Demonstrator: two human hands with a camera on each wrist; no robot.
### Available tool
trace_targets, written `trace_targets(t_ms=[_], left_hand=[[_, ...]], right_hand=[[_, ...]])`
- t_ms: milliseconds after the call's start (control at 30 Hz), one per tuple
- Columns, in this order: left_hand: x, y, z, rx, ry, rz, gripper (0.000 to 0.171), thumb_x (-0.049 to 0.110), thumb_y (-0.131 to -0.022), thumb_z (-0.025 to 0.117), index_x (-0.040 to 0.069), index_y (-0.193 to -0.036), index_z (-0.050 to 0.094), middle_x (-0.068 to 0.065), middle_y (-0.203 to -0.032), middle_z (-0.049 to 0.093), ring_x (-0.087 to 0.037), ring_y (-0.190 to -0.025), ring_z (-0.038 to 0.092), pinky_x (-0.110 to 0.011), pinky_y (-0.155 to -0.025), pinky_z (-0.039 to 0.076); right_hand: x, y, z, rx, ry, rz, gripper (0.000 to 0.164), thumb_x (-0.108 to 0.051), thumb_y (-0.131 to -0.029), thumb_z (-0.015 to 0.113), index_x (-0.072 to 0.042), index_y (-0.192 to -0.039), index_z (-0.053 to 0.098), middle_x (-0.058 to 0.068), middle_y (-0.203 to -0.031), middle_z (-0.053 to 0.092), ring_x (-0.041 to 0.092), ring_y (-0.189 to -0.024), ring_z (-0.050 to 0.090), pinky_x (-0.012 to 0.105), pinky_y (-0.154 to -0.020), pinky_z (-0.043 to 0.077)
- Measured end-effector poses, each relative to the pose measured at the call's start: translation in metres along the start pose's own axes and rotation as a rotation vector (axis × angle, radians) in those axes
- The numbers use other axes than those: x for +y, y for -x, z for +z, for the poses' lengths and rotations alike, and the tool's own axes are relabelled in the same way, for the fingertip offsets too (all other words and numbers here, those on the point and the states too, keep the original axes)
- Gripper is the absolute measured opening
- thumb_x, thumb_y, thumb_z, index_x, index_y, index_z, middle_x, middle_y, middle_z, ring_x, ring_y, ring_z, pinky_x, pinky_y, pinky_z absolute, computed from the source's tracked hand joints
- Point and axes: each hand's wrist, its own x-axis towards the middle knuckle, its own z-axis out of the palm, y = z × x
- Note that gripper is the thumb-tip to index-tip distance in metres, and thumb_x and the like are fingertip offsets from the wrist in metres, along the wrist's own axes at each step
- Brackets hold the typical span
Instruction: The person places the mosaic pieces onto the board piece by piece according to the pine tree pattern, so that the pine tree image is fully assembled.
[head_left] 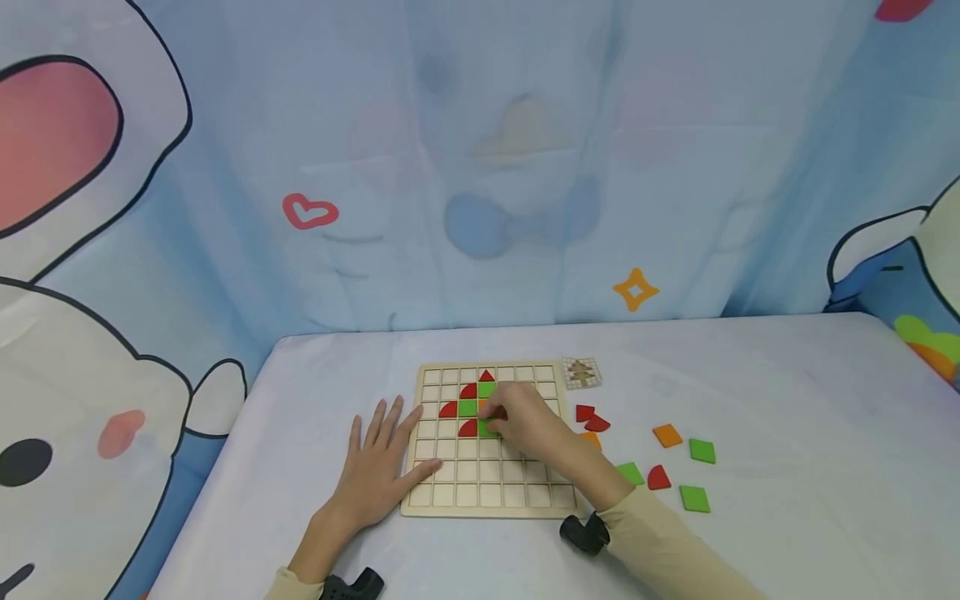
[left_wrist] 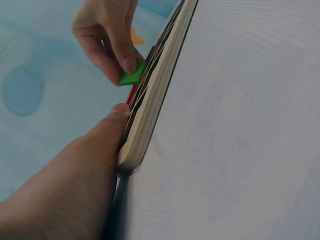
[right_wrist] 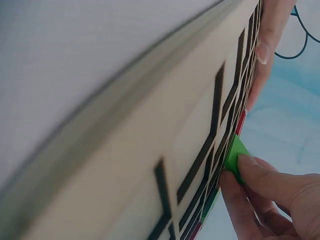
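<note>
A wooden grid board (head_left: 491,497) lies on the table. My right hand (head_left: 527,421) is over its middle and pinches a green square tile (right_wrist: 234,156) between thumb and fingers, tilted at the board's surface. The left wrist view also shows that tile (left_wrist: 131,76), beside a red piece. On the grid are a red triangle (head_left: 486,377), red quarter-round tiles (head_left: 448,410) and green squares (head_left: 467,408); an orange bit shows by my right fingertips. My left hand (head_left: 377,473) rests with spread fingers along the board's left edge, its thumb (left_wrist: 117,111) on the board.
A small picture card (head_left: 581,373) touches the board's upper right corner. Loose tiles lie to the right: red pieces (head_left: 597,422), an orange square (head_left: 667,435), green squares (head_left: 694,498) and another red quarter-round (head_left: 658,477). My right forearm passes over some of them. A printed curtain (head_left: 525,283) hangs behind.
</note>
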Motion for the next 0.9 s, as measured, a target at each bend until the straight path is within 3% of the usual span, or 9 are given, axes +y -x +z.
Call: trace_targets(t_ms=[567,900], left_hand=[[0.000,0.000,-0.001,0.000,0.004,-0.007,0.082,0.060,-0.100,0.058,0.016,-0.165,0.034,-0.018,-0.172,0.024,-0.042,-0.160,0.012,-0.072,-0.122,0.001],[0.000,0.000,0.001,0.018,0.003,0.004,0.084,0.060,-0.098,0.060,0.016,-0.165,0.034,-0.019,-0.171,0.024,-0.043,-0.159,0.013,-0.072,-0.121,0.001]], right_hand=[[-0.012,-0.002,0.001,-0.034,0.094,0.042,0.014,0.009,-0.083,0.082,0.003,-0.096,0.082,0.008,-0.092,0.074,0.021,-0.090,0.070,0.033,-0.080,0.061],[-0.011,-0.002,0.001,-0.045,0.149,-0.003,0.014,0.009,-0.084,0.082,0.005,-0.097,0.082,0.010,-0.092,0.073,0.027,-0.094,0.070,0.036,-0.082,0.061]])
